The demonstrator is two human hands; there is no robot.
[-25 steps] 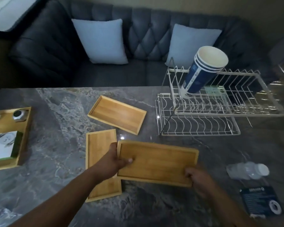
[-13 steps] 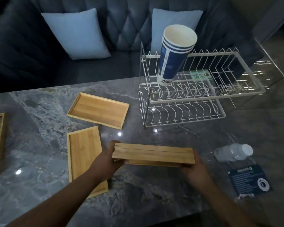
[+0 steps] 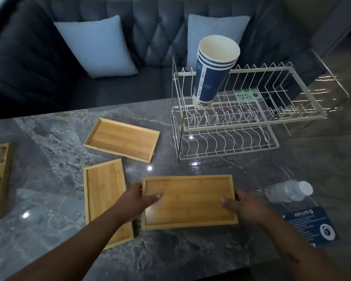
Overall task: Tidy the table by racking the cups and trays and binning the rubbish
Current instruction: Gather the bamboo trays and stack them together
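My left hand [image 3: 136, 201] and right hand [image 3: 245, 207] gripped one tray [image 3: 188, 201] between them, thumbs on top. The cups [image 3: 213, 72] were already in the rack [image 3: 251, 118] beyond — two more trays [image 3: 105, 195] to the left and a bottle [image 3: 288, 190] to the right were not yet cleared.

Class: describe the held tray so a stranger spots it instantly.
Find the white wire dish rack on the grey marble table. In front is a rectangular bamboo tray. Unlike the two trays alongside, a left hand and right hand grip its ends.

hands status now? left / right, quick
left hand: grips the left end of the bamboo tray, thumb on top.
right hand: grips the same tray's right end, thumb on top.
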